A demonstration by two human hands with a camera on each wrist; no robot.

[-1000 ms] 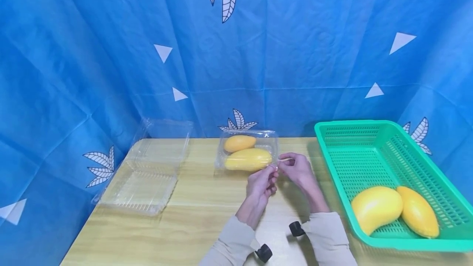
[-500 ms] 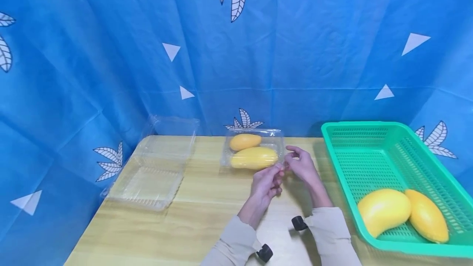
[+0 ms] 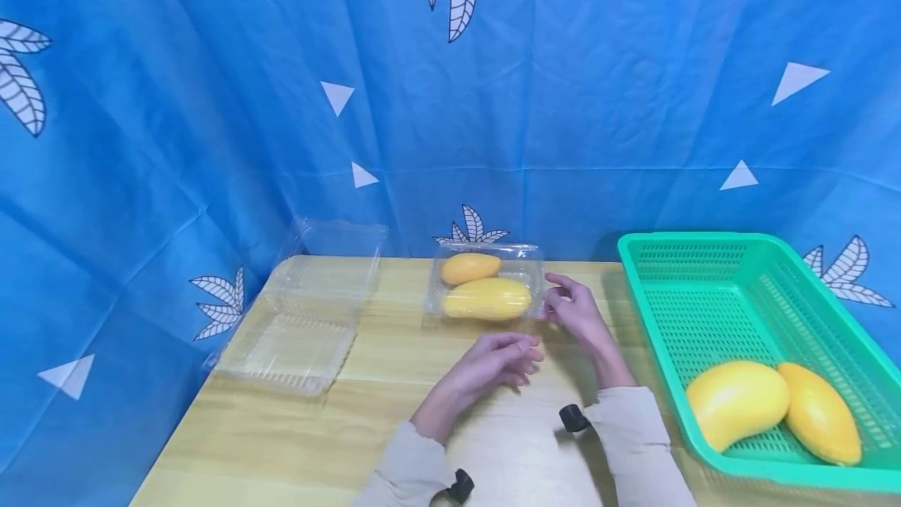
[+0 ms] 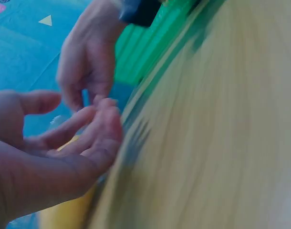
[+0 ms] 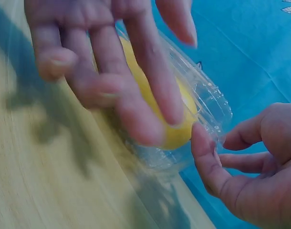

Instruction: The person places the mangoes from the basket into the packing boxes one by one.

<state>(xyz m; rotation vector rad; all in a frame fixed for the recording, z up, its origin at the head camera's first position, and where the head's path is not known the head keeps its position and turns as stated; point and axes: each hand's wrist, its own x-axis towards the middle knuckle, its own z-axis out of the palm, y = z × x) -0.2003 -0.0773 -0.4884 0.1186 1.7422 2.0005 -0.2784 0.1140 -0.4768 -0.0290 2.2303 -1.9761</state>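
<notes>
A lidded clear plastic clamshell box (image 3: pixel 533 264) stands near the table's back edge with two mangoes inside. The larger, yellow mango (image 3: pixel 488 300) lies in front of the smaller, more orange mango (image 3: pixel 471 267). My right hand (image 3: pixel 579 315) is at the box's front right corner; in the right wrist view its thumb (image 5: pixel 205 148) and forefinger pinch the box's edge. My left hand (image 3: pixel 487 366) hovers in front of the box, fingers loosely bent, holding nothing. That left hand (image 5: pixel 102 57) blurs across the right wrist view and covers part of the box.
At the right, a green plastic basket (image 3: pixel 637 303) holds two more mangoes (image 3: pixel 739 401). Another clear clamshell box (image 3: pixel 299 350) lies with its lid raised on the left of the wooden table (image 3: pixel 281 444). A blue curtain (image 3: pixel 598 100) hangs behind and beside the table.
My left hand has let go of the box's front right corner and drawn back toward me and leftward. The right hand stays at that corner. The head view has turned slightly left.
</notes>
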